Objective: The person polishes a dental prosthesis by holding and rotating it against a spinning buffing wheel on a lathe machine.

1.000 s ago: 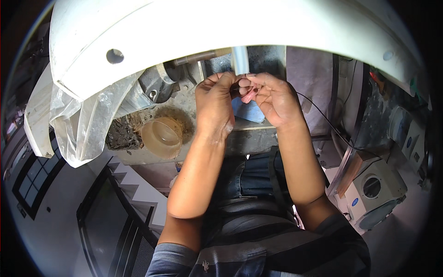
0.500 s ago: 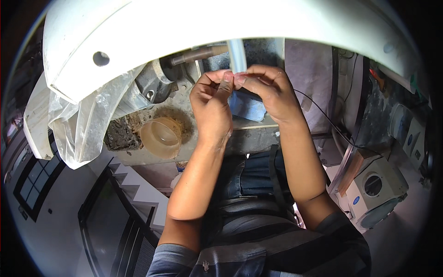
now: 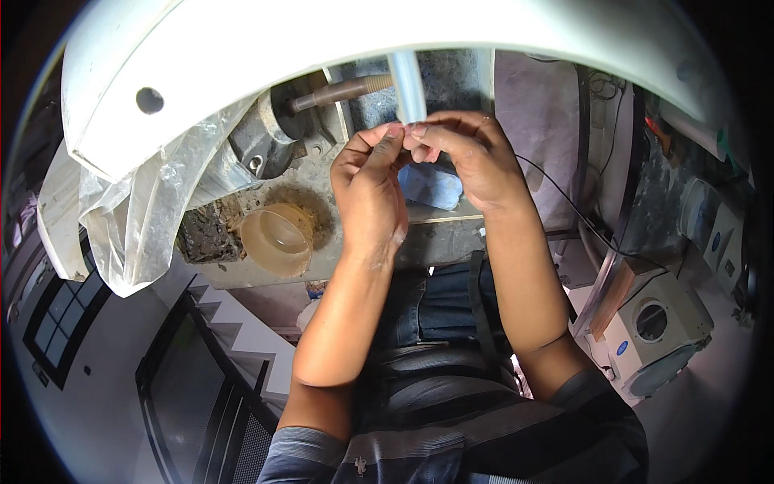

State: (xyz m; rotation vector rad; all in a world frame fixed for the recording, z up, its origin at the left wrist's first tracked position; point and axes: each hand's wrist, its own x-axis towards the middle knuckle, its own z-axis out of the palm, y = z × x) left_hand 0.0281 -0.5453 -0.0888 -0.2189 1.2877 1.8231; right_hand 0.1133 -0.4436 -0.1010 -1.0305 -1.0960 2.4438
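Observation:
My left hand (image 3: pixel 369 181) and my right hand (image 3: pixel 477 165) meet at their fingertips over the bench, both closed in a pinch. Whatever lies between the thumbs and forefingers is too small to make out. Just beyond the fingertips hangs a pale blue-white strip or tube (image 3: pixel 409 87), its top hidden by a large white curved hood (image 3: pixel 347 24). I cannot tell whether the fingers touch it. Below the hands lies a blue cloth-like piece (image 3: pixel 433 186). To the left, a motor (image 3: pixel 262 139) carries a brown spindle (image 3: pixel 330 94) with a ridged tip.
A cloudy plastic bowl (image 3: pixel 278 240) holding some liquid stands at the bench's left, beside dark muck (image 3: pixel 208 235). Clear plastic sheeting (image 3: pixel 137 230) hangs from the hood. A black cable (image 3: pixel 576 211) runs at the right, near a beige machine with a round opening (image 3: pixel 659 332).
The hood and bench sit slightly higher and further left in the picture. My right fingers have shifted a little against the left ones; both hands stay pinched together.

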